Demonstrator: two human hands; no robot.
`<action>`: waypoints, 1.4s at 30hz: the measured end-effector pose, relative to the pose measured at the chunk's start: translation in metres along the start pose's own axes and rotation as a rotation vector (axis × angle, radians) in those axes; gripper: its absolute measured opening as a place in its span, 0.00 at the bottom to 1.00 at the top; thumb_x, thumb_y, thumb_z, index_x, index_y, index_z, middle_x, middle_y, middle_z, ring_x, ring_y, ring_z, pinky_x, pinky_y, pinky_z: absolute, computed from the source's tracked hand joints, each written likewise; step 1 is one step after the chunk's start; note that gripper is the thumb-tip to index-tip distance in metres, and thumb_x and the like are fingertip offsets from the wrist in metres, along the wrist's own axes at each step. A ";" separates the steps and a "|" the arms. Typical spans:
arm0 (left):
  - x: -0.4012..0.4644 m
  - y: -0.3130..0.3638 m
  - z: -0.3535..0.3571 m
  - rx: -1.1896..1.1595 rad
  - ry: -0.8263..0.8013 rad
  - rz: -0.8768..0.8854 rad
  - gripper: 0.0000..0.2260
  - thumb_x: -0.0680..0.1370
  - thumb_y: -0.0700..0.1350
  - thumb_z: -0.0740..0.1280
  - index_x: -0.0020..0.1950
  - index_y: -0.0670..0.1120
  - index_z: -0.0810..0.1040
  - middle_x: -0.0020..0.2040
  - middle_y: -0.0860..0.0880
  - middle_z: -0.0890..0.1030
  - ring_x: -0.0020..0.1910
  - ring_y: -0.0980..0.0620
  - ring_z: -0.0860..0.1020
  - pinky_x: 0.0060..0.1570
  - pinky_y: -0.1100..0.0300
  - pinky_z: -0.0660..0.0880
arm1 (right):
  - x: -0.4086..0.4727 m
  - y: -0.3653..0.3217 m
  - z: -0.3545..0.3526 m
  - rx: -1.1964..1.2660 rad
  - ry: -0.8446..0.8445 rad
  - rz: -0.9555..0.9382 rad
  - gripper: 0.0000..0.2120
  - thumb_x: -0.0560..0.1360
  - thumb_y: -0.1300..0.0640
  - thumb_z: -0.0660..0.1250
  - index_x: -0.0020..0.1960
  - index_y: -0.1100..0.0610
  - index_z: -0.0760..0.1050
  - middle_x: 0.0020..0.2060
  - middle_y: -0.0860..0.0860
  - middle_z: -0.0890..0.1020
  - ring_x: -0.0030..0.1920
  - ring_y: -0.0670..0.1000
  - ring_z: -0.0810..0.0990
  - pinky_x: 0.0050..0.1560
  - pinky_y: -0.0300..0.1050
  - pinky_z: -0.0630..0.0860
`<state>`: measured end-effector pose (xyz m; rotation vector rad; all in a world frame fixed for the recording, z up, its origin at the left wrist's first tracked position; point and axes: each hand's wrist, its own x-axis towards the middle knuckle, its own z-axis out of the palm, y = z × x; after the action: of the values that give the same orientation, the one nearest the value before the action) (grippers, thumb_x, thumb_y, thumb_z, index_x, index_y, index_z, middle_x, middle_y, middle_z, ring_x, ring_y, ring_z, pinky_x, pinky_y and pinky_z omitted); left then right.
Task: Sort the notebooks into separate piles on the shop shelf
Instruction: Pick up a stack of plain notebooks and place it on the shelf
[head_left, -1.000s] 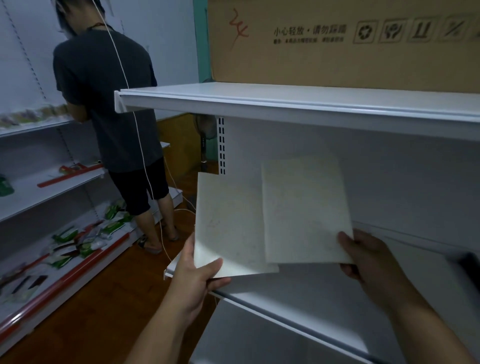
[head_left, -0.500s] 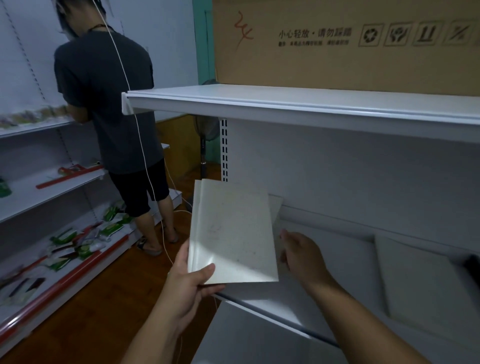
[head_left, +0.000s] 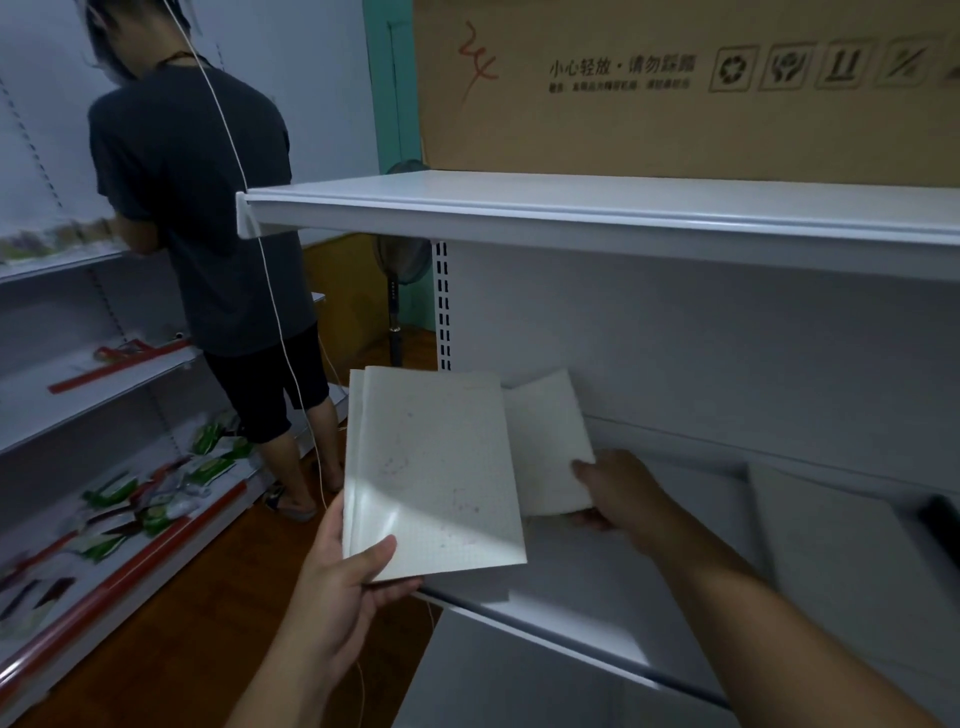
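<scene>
There is only one view, from the camera on my head, so nothing is shared with a second angle. It looks forward and down from my standing height, close enough that my left hand (head_left: 343, 587) and right hand (head_left: 618, 491) fill the lower middle. It faces the white shelf (head_left: 561, 603) slightly from the left, the upper shelf board (head_left: 597, 208) near eye level. The wide lens bends the edges and takes in another person (head_left: 208, 208) at far left; the right edge is dim, possibly blurred.
</scene>
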<state>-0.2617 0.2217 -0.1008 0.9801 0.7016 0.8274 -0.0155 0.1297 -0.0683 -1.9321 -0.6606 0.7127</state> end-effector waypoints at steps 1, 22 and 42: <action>0.000 -0.001 0.002 -0.001 0.002 0.000 0.25 0.76 0.30 0.61 0.64 0.57 0.70 0.59 0.45 0.75 0.56 0.40 0.77 0.35 0.53 0.81 | -0.005 0.005 -0.014 0.098 0.018 -0.033 0.09 0.79 0.60 0.60 0.41 0.58 0.74 0.27 0.56 0.79 0.21 0.50 0.76 0.19 0.32 0.65; -0.019 -0.080 0.160 -0.002 -0.315 -0.163 0.16 0.77 0.38 0.66 0.61 0.53 0.72 0.56 0.48 0.80 0.54 0.46 0.79 0.41 0.46 0.80 | -0.101 0.089 -0.085 0.366 0.352 0.107 0.07 0.80 0.56 0.58 0.54 0.55 0.75 0.50 0.55 0.81 0.51 0.56 0.80 0.60 0.56 0.75; 0.008 -0.130 0.291 0.974 -0.672 -0.068 0.15 0.75 0.43 0.69 0.62 0.43 0.78 0.56 0.48 0.81 0.50 0.51 0.79 0.48 0.62 0.75 | -0.091 0.142 -0.218 0.025 0.524 0.158 0.14 0.77 0.68 0.55 0.48 0.61 0.79 0.42 0.56 0.81 0.35 0.52 0.77 0.33 0.36 0.70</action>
<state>0.0154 0.0639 -0.1054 1.9662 0.5211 0.0019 0.0991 -0.1199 -0.0927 -2.0458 -0.1756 0.2797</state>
